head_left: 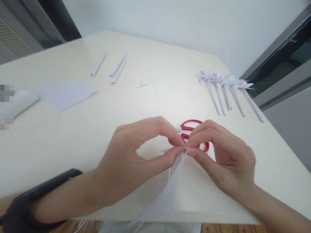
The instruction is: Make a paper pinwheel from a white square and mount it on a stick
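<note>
My left hand [136,155] and my right hand [221,155] meet over the near part of the table, thumbs and forefingers pinched together. Between them they hold a thin white sheet of paper [167,194] by its top corner; the rest hangs down toward the table's front edge. The exact grip point is partly hidden by my fingertips. Just behind my fingers lies a pair of scissors [191,121] with red handles, partly covered by my right hand.
Several paper pinwheels on rolled-paper sticks [225,81] lie at the right edge of the white table [136,106]. Three paper tubes [98,64] rest at the back left. A folded paper sheet [68,95] lies left. Small scraps [143,84] lie mid-table.
</note>
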`<state>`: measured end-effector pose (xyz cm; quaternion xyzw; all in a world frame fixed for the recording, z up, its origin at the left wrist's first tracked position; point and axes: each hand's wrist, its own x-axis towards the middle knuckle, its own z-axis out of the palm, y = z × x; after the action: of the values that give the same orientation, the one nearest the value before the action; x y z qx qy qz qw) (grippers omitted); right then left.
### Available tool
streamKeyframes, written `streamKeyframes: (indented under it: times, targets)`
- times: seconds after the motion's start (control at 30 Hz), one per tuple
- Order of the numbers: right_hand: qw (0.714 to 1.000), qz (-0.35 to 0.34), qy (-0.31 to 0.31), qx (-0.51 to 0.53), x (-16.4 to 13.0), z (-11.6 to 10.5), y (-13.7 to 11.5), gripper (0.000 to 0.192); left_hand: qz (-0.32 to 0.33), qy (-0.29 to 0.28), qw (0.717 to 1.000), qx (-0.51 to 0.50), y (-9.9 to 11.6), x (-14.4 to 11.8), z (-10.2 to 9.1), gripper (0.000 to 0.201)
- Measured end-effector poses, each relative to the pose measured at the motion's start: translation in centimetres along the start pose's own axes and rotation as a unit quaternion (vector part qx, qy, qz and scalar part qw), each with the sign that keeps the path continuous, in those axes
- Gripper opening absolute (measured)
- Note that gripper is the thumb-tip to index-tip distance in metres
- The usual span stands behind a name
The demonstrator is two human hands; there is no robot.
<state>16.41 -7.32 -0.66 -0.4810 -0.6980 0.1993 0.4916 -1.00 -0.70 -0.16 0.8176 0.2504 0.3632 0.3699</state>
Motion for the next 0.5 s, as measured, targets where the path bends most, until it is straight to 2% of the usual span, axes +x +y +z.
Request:
streamKeyframes:
  times: [0.17,0.5]
  targets:
    - [0.999,0.019,-0.017,-0.021,0.18,-0.15,-0.30,0.007,-0.005,0.008,1.000,0.004,-0.01,-0.24,-0.06,0.011]
    - [0.996,0.050,-0.053,-0.046,0.23,0.14,-0.57,0.011,-0.033,-0.012,0.999,0.015,-0.06,0.01,-0.03,0.012]
